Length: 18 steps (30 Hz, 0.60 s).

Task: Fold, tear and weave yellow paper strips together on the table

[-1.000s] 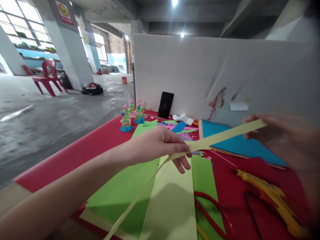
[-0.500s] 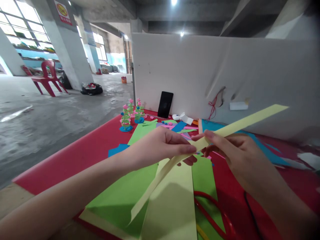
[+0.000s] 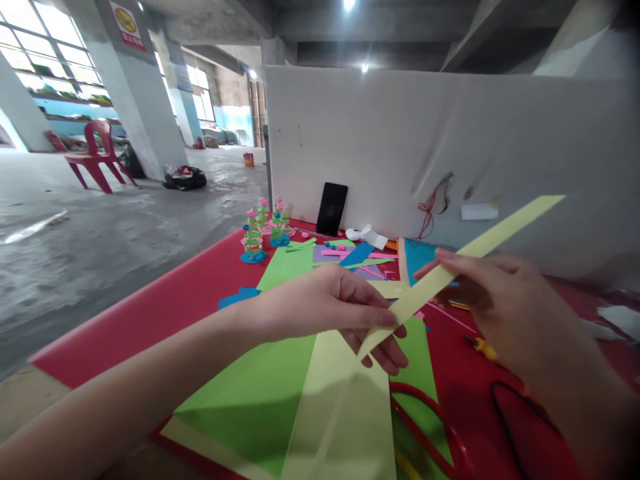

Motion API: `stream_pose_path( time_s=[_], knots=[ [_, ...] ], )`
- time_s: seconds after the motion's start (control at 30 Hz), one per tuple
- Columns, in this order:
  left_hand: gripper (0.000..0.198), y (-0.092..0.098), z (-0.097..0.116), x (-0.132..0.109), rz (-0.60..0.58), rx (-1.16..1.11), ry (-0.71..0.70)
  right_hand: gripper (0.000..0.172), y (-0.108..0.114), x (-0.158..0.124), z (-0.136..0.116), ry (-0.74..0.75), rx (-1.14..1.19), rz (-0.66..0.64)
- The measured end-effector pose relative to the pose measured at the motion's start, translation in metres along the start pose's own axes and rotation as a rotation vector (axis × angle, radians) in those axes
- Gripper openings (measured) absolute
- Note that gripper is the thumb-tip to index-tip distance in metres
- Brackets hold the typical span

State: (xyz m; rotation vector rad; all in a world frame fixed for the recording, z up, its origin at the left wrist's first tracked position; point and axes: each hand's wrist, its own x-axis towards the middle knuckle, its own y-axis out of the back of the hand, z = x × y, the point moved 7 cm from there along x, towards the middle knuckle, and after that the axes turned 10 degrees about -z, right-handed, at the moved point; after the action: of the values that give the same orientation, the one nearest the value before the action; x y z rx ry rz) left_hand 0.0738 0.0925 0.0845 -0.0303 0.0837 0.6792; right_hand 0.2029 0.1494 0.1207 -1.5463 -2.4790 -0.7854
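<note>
A long pale yellow paper strip [image 3: 425, 290] slants upward to the right between my two hands. My left hand [image 3: 345, 303] pinches its lower part between thumb and fingers. Further up the strip, my right hand [image 3: 493, 287], partly smeared by motion, grips it with thumb and fingertips. Its lower end is blurred over a wider pale yellow sheet [image 3: 345, 400]. Green paper [image 3: 250, 393] lies beneath that sheet. Red scissor handles [image 3: 425, 413] rest on the green paper, below my right hand.
Small paper towers [image 3: 253, 237] with pink stars stand at the table's far left. A black phone [image 3: 331, 209] leans against the white partition [image 3: 365, 133]. Coloured paper scraps [image 3: 357, 253], blue paper [image 3: 420, 257] and a yellow-handled tool [image 3: 483, 348] lie on the red tabletop [image 3: 165, 303].
My right hand has moved right and slightly up along the strip. The strip's lower end no longer hangs clearly at lower left, and the yellow-handled tool has come into view.
</note>
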Motion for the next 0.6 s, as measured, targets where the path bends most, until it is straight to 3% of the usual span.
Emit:
stream_pose_path(
  time_s=[0.2, 0.37, 0.5, 0.6],
  knots=[
    [0.020, 0.001, -0.001, 0.000, -0.014, 0.008, -0.003, 0.016, 0.028, 0.004, 0.010, 0.036, 0.107, 0.108],
    [0.018, 0.001, -0.003, 0.002, -0.015, -0.013, -0.034, 0.023, 0.028, 0.003, 0.007, 0.122, -0.140, 0.074],
    [0.019, 0.007, -0.008, 0.004, 0.081, 0.021, -0.001, 0.035, 0.022, 0.003, 0.007, 0.231, -0.289, -0.016],
    [0.023, 0.015, -0.012, 0.004, 0.189, 0.098, 0.068, 0.038, 0.020, 0.004, 0.004, 0.186, -0.267, -0.007]
  ],
)
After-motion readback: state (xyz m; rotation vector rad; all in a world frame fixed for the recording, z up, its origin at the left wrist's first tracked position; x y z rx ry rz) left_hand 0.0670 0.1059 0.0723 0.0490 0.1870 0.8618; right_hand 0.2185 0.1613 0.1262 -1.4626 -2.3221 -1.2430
